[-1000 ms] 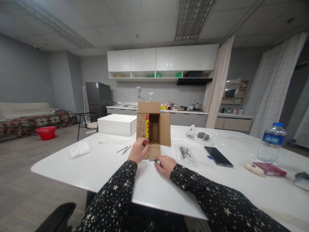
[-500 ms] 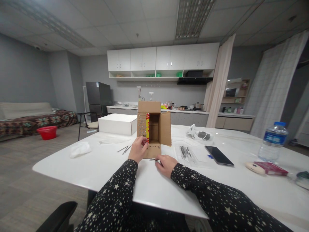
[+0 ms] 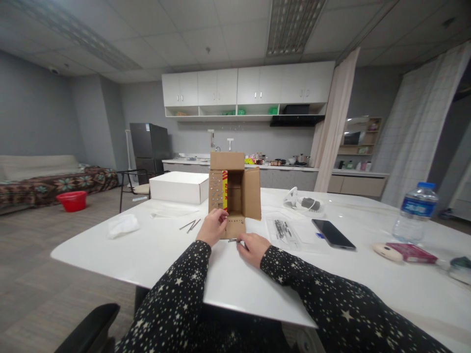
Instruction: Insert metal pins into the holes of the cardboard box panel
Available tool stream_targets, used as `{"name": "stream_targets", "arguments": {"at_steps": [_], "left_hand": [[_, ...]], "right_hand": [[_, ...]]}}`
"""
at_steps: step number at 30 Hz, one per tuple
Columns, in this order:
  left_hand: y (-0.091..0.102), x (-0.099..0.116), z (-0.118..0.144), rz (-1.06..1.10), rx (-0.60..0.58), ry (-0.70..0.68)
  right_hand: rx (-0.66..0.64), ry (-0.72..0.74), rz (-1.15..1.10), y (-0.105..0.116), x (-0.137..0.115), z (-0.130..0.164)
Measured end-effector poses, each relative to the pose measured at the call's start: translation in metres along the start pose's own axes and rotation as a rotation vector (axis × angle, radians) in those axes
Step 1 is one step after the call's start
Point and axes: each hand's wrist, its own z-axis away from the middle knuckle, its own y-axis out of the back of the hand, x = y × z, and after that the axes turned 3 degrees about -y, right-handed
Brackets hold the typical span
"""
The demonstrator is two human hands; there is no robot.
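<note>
Both hands remain as before. Left hand (image 3: 212,227) fingers grip the cardboard box (image 3: 234,192) at its left flap; right hand (image 3: 251,246) fingertips pinch a small metal pin (image 3: 232,240) just below. Box stands upright on the white table (image 3: 154,250), flaps open, perforated.

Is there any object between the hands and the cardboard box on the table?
Nothing visible does. The left hand is already on the cardboard box at its lower front, and the right hand rests just before its bottom flap, pinching a small metal piece.
</note>
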Motion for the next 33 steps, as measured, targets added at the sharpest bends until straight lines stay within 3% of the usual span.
{"name": "stream_targets", "arguments": {"at_steps": [10,21,33], "left_hand": [[-0.002,0.005,0.002,0.050,-0.163,-0.055],[-0.002,0.008,0.003,0.076,-0.206,-0.024],[-0.001,0.011,0.005,0.026,-0.335,0.023]], "right_hand": [[-0.009,0.003,-0.014,0.001,0.000,0.000],[-0.010,0.012,-0.017,0.004,-0.002,0.002],[-0.023,0.015,-0.020,0.006,-0.001,0.002]]}}
